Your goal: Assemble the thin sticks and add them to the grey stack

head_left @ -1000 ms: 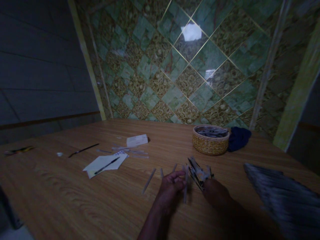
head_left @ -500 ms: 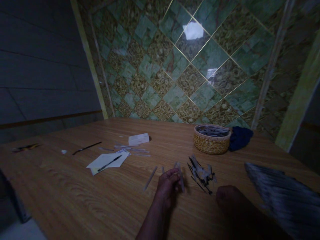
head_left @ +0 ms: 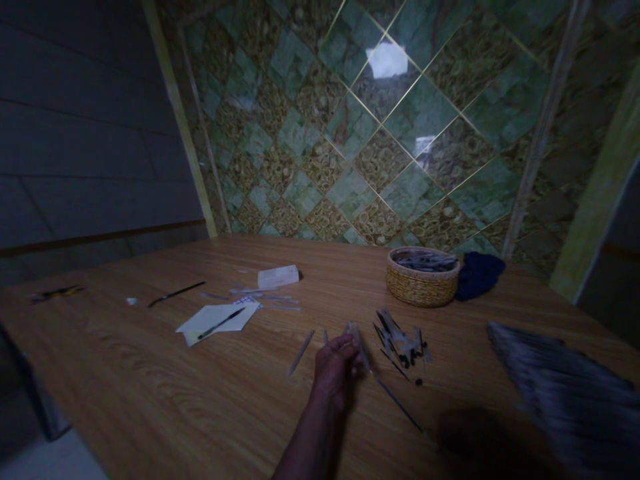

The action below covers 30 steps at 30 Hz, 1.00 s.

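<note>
My left hand (head_left: pixel 334 365) rests on the wooden table (head_left: pixel 150 393), fingers closed round a pale pen barrel (head_left: pixel 356 335). A thin dark rod (head_left: pixel 397 402) runs from that barrel down to the right, towards my right hand (head_left: pixel 470 437). That hand is a dark smear near the table's front edge and its fingers do not show. Just beyond both hands lies a loose pile of dark and pale pen parts (head_left: pixel 403 340). A pale tube (head_left: pixel 300 352) lies left of my left hand.
A woven basket (head_left: pixel 423 288) of pens stands at the back right beside a dark blue cloth (head_left: pixel 480 273). Further left are a white box (head_left: pixel 277 275), a paper sheet (head_left: pixel 215 315) with a pen on it, and a black pen (head_left: pixel 175 293). A grey striped bundle (head_left: pixel 575 393) lies at right.
My right hand has let go of the bunch of pen parts, which now lies on the table, and has drawn back towards me. A thin dark rod now stretches out from the barrel in my left hand.
</note>
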{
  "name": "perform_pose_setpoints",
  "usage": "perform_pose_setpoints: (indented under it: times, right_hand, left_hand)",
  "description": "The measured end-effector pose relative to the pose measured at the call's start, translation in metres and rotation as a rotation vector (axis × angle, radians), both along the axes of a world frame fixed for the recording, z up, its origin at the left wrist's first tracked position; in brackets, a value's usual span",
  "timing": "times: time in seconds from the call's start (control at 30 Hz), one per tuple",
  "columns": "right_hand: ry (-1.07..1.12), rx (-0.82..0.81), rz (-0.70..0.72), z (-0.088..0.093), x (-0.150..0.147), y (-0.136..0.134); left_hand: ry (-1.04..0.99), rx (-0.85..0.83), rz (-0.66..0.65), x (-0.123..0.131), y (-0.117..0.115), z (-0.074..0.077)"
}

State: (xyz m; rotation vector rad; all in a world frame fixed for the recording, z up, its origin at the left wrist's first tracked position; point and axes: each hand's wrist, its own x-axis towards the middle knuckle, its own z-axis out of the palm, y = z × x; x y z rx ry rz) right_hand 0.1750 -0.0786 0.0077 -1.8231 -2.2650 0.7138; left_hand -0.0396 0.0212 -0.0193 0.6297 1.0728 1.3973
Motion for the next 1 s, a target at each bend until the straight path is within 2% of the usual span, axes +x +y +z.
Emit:
perform_pose_setpoints:
  times: [0.17, 0.27, 0.43, 0.67, 1.0]
  right_hand:
    - [0.061, 0.035, -0.047, -0.018, 0.003, 0.001]
    - [0.072, 0.057, -0.078, -0.022, 0.004, 0.002]
    - [0.064, 0.126, -0.097, -0.02, 0.002, 0.001]
    - [0.021, 0.138, -0.104, -0.016, -0.003, 0.004]
    - [-0.098, 0.062, -0.083, -0.01, -0.01, 0.003]
  left_hand:
    - [0.025, 0.005, 0.019, 0.003, -0.001, 0.003]
    - [0.048, 0.018, 0.023, 0.006, -0.005, 0.003]
    - [0.083, 0.052, 0.04, 0.012, -0.009, 0.004]
    - [0.104, 0.064, 0.106, 0.013, -0.009, 0.006]
    - [0.105, 0.081, 0.157, 0.019, -0.011, 0.004]
